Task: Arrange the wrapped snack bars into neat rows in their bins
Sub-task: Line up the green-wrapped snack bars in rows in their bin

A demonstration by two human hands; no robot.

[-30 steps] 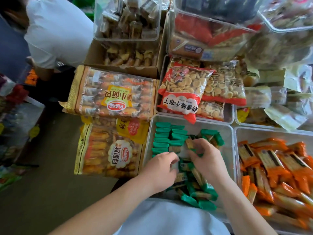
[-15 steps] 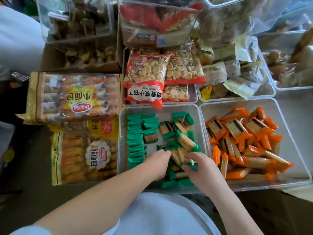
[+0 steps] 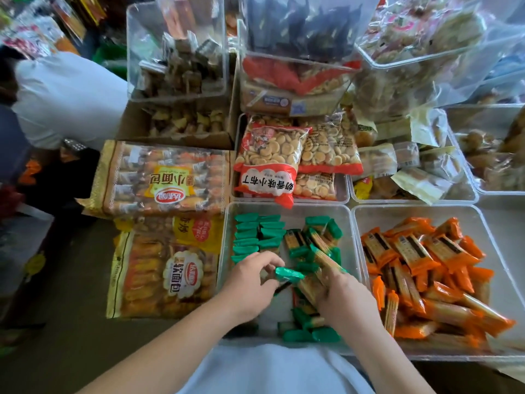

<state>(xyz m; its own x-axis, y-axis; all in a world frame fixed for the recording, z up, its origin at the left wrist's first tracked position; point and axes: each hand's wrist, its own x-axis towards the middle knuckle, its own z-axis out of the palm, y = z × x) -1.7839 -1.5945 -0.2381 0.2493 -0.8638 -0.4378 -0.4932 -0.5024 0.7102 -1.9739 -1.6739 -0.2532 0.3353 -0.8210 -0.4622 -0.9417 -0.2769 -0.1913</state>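
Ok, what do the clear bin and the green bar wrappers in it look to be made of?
Clear bin: rigid transparent plastic, seemingly; see-through walls, glossy rim. Green bar wrappers: thin glossy film, likely plastic; they catch highlights and show the bars through clear middles.

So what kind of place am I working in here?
Probably a snack shop or stockroom: clear bins of green-wrapped bars and orange-wrapped bars, with sealed biscuit bags and bread multipacks.

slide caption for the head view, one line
Left hand pinches a green bar, right hand grips green bars, beside a neat green row; orange bars jumbled alongside.
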